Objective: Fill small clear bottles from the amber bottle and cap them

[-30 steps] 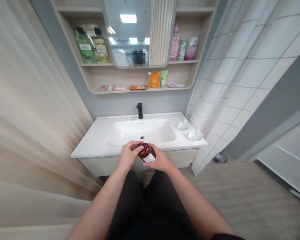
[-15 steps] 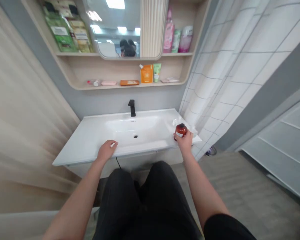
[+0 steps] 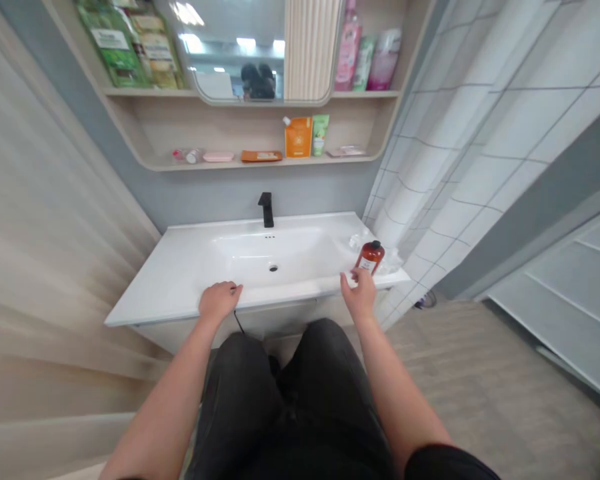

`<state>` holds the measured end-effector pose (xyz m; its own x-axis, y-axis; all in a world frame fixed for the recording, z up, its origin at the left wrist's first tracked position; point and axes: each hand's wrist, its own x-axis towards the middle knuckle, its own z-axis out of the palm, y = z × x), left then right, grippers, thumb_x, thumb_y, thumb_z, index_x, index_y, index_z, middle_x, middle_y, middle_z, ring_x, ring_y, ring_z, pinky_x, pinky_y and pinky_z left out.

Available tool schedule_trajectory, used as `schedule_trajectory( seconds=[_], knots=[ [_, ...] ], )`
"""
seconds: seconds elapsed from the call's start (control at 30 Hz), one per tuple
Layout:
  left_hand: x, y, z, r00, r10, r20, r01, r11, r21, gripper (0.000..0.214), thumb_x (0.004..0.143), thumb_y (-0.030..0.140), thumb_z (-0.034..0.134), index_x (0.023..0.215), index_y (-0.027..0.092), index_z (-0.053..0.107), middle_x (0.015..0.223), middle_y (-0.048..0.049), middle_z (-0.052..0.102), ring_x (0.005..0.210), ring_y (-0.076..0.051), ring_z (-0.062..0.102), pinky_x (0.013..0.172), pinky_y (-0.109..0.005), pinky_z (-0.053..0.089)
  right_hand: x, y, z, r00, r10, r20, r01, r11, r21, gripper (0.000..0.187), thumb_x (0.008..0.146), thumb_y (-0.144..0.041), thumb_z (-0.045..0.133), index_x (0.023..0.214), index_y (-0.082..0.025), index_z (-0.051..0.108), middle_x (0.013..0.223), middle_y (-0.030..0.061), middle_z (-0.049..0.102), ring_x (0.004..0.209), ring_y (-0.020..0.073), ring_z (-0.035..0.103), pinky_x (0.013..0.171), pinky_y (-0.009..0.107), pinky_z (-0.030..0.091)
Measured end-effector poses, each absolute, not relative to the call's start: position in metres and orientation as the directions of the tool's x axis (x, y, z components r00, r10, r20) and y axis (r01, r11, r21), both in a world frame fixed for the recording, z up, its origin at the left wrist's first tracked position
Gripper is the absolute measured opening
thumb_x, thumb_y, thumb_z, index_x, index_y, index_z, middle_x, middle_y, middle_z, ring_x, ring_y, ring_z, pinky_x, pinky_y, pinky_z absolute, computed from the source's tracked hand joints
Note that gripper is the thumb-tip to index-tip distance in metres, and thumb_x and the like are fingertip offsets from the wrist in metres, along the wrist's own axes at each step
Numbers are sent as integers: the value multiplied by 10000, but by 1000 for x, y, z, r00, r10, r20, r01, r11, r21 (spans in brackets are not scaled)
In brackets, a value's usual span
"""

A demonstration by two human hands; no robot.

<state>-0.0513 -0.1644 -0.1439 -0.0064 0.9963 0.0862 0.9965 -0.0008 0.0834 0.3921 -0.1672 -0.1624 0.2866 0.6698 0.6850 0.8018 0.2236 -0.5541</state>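
A brown-red bottle [image 3: 371, 257] with a black cap and white label stands upright at the right end of the washbasin counter [image 3: 155, 280]. Just in front of it is my right hand [image 3: 360, 293], thumb and fingers apart, holding nothing; whether a fingertip still touches the bottle I cannot tell. At the counter's front edge, left of the drain, my left hand [image 3: 220, 300] is curled with thumb and fingers drawn together. Anything inside those fingers is hidden. Clear, glass-like items [image 3: 391, 260] are beside the bottle, partly behind it.
A black faucet [image 3: 267, 210] rises behind the white basin [image 3: 300, 267]. Above hangs a shelf [image 3: 210, 120] with a mirror [image 3: 235, 47], an orange pouch [image 3: 299, 137], a green tube [image 3: 320, 133] and several bottles. Curtains [image 3: 55, 253] flank the left side, a white gridded curtain [image 3: 460, 140] the right.
My right hand has let go of the bottle and drawn back slightly toward me and to the left. The bottle now stands by itself. The view has tilted down slightly.
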Motion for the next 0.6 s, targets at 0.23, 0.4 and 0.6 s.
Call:
schedule_trajectory(
  seconds=[0.23,0.4,0.6],
  knots=[
    [-47,-167,-141,-40,996,81,995,32,98,601,1066,578,353,1164,248,845,1170,-118,826,1100,-314,749,935,-385,539,318,-148,-153,-223,893,392,742,416,-525,137,959,-288,642,1002,-239,763,848,26,738,785,198,662,757,286,467],
    [-47,-167,-139,-52,996,78,993,43,108,581,1062,580,376,1154,256,849,1153,-116,830,1102,-304,753,949,-377,539,303,-135,-158,-74,935,346,834,249,-493,135,936,-282,648,975,-252,775,836,30,755,758,205,648,706,292,427],
    [-50,-165,-144,-54,993,105,992,41,123,589,1052,590,380,1122,252,857,1121,-135,832,1055,-333,764,905,-400,553,311,-149,-156,-85,907,412,706,347,-617,237,903,-301,623,1075,-229,769,876,38,745,780,214,645,770,320,501]
  ],
)
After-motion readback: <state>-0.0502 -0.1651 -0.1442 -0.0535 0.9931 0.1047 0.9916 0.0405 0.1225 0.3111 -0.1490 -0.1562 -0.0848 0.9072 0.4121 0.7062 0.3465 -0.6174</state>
